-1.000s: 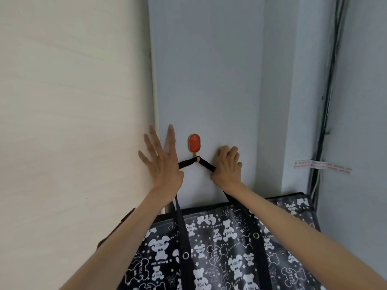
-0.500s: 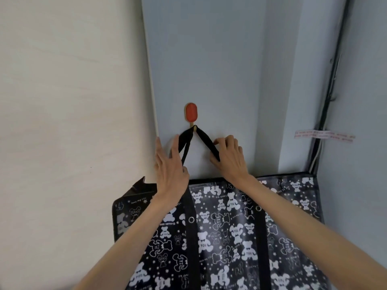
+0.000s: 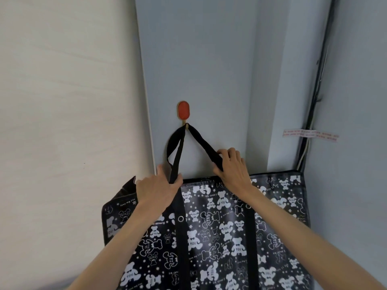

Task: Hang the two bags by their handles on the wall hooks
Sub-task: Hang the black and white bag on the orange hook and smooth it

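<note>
A large black bag (image 3: 219, 233) printed with white bears hangs against the grey wall. Its black strap handles (image 3: 178, 147) loop over a small hook under a red oval wall hook plate (image 3: 183, 113). My left hand (image 3: 156, 190) rests at the bag's top left edge, its thumb and fingers closed around the left strap. On the right strap (image 3: 206, 146), my right hand (image 3: 233, 166) pinches just above the bag's top rim. Only one bag and one hook are in sight.
A pale wood-grain panel (image 3: 69, 122) stands close on the left. On the right, dark cables (image 3: 316, 97) run down a wall corner, held by a strip of red-printed tape (image 3: 310, 135).
The bag has sunk lower and its straps now hang taut from the hook. My left hand went from flat and spread on the wall to the left strap, my right slid down the right strap.
</note>
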